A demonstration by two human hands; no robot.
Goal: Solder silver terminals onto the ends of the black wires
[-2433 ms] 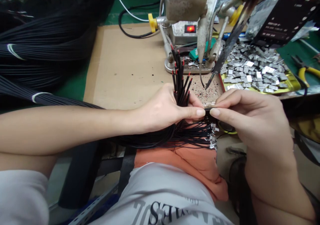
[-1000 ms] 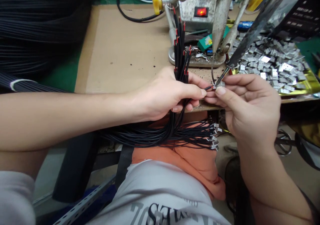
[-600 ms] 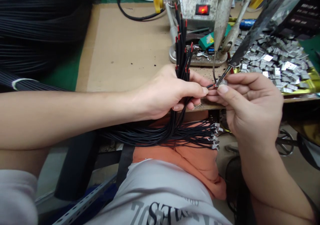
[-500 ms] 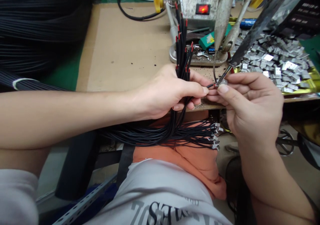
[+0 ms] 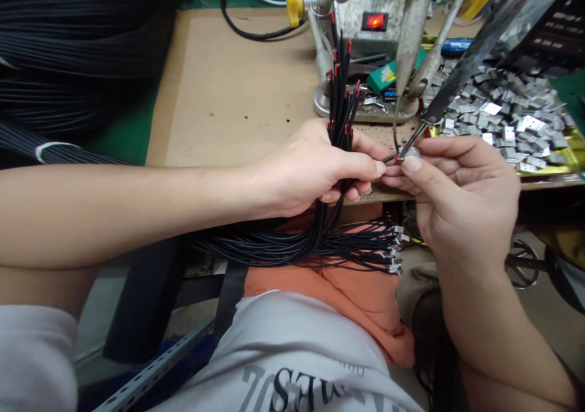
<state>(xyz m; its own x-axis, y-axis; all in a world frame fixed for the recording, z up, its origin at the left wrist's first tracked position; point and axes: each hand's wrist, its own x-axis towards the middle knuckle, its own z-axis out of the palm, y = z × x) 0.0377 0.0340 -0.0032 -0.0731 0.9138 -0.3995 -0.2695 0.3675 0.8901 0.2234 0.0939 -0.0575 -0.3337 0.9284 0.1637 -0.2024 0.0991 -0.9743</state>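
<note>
The left hand (image 5: 315, 168) is closed around a bunch of black wires (image 5: 340, 89), which stand up at 12 o'clock with their red-tipped ends splayed and hang down through the fist toward 6 o'clock. Their lower ends fan out at about 5 o'clock, each carrying a small metal terminal (image 5: 393, 247). One thin wire (image 5: 388, 158) stands apart from the bunch, pinched by the left thumb and forefinger and pointing at 3 o'clock, with its tip at the fingers of the right hand. The right hand (image 5: 457, 198) is curled, its thumb and forefinger shut on a small silver terminal (image 5: 410, 153). The wire tip meets that piece, though the exact join is too small to make out. A long dark pointed tool (image 5: 439, 107) comes down from 1 o'clock and its point is just beside the terminal. Right behind it, a bench machine (image 5: 375, 21) with a lit red switch stands at 12 o'clock. A gold tray (image 5: 571, 141) heaped with loose terminals (image 5: 507, 119) lies at 2 o'clock, close to the right fingers. The worktop's front edge (image 5: 379, 197) runs just under both hands, leaving little room toward the lap. A broad cardboard sheet (image 5: 228, 83) offers more room at 10 o'clock, beyond which coiled black wire bundles (image 5: 68, 40) lie.
</note>
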